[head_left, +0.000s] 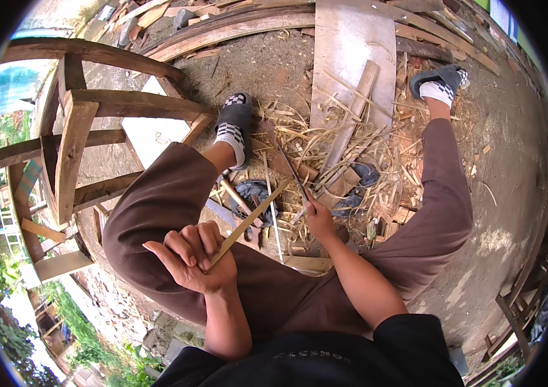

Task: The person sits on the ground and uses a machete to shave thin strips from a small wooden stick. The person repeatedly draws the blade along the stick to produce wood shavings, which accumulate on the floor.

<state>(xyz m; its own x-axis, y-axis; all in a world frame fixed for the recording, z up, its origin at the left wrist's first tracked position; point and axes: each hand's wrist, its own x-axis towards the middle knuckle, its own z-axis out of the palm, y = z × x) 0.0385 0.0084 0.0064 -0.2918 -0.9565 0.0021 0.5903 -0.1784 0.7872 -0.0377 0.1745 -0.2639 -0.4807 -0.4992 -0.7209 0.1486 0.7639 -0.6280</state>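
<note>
My left hand (198, 257) is raised over my left thigh, its fingers curled round one end of a flat, pale strip of wood or bamboo (251, 220). The strip slants up and right toward the middle. My right hand (319, 220), lower between my knees, is closed on a knife (294, 170) with a long, thin, dark blade; its handle is mostly hidden in my fist. The blade points up and left, close to the strip's far end; whether they touch I cannot tell. Beneath lie curled shavings (299, 137) and dark cloth or plastic (365, 175).
A wooden frame (129, 103) stands at the left. Ahead, a pale board (351, 39) lies on the ground with a narrow plank (351, 116) across it. A saw blade (220, 211) shows by my left knee. Long timbers (241, 27) lie along the far side.
</note>
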